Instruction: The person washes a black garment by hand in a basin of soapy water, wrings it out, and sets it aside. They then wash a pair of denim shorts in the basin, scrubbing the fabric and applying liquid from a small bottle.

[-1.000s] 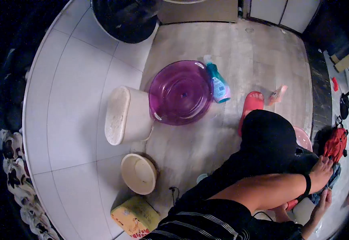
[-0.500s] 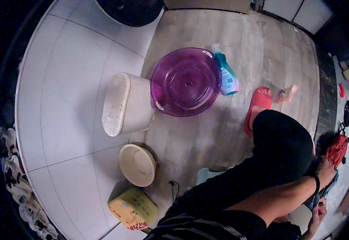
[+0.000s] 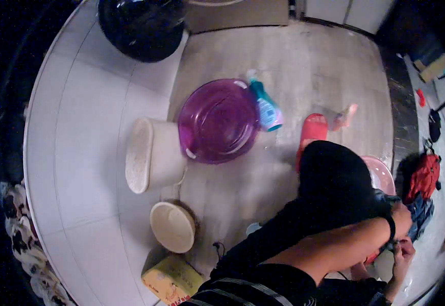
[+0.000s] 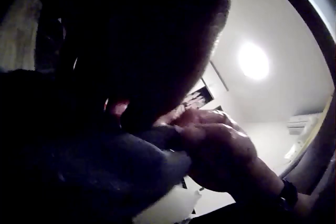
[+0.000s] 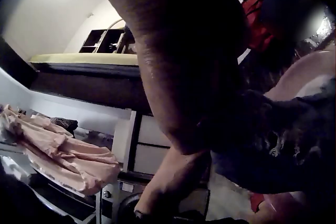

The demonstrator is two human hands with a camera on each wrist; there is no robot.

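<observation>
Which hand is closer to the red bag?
Left. The left hand sits on the blue cloth just below the red bag. The right hand is lower down, farther from it.

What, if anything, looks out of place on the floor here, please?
The cream bucket seems tipped on its side beside the purple basin, and the spray bottle lies flat against the basin's rim.

Dim, fisheye-warped views (ceiling lamp glare), motion blur, dark edges.
</observation>
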